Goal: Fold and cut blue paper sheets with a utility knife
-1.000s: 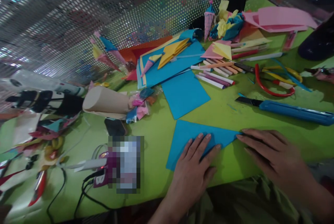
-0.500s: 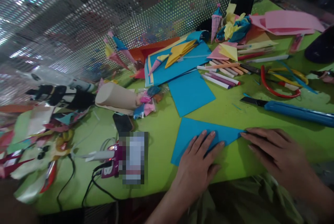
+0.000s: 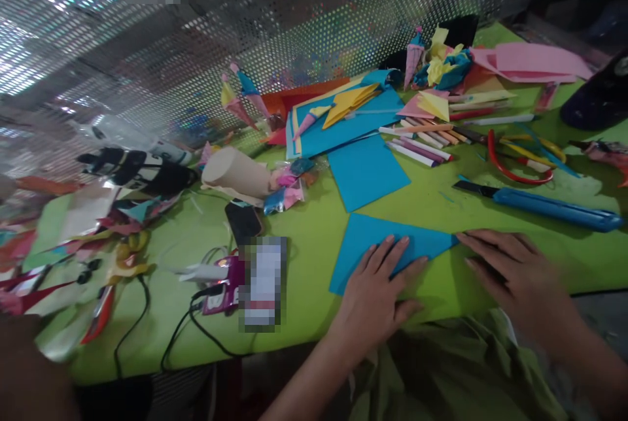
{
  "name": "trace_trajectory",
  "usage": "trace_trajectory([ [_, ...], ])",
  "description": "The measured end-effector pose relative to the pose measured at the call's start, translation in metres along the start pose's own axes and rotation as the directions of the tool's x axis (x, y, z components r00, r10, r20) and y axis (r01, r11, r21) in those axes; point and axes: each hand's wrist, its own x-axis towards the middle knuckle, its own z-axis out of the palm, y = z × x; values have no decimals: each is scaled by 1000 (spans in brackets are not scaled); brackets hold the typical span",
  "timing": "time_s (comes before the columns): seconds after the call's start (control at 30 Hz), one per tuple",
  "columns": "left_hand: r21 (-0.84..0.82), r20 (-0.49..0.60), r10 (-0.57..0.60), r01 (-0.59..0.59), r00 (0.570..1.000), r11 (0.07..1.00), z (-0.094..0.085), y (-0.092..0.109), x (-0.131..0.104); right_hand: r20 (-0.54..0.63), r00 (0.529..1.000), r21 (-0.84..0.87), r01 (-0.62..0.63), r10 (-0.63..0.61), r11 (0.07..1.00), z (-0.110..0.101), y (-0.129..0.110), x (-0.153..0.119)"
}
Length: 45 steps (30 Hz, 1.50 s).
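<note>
A folded piece of blue paper lies on the green tabletop, its narrow point toward the right. My left hand rests flat on its middle with the fingers spread, hiding part of the lower edge. At the paper's right tip, my right hand touches with its fingertips, the fingers stretched out. Just beyond is a square sheet of blue paper. Above my right hand lies a blue box cutter, its dark end pointing left.
Felt pens, red-handled scissors and paper sheets spread across the back. To the left are a blurred-out phone-like object, a purple device with black cables, and a beige cup. A perforated screen stands behind.
The camera view has shifted slightly, so the table contents appear further right on the left side. Both hands keep nearly the same place on the blue paper.
</note>
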Motion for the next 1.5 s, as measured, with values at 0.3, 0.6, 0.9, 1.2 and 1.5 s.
trace_trajectory([
  [0.3,-29,-40,-15,14,999,999,4,1,-2,67,981,-109,188,-182,976,2,-28,-7],
  [0.6,-18,-54,-4,3,999,1000,5,0,-2,169,971,-133,191,-168,973,5,-32,-13],
  [0.9,46,-54,-8,10,999,999,5,-8,-16,133,987,-160,108,-87,981,2,-26,-17],
  [1.2,119,-98,-28,40,995,992,5,-21,-62,183,977,-207,149,-111,967,2,-31,-12],
  [1.5,88,-92,-111,119,990,989,-5,-17,-92,177,977,-251,164,-121,954,7,-30,-14],
])
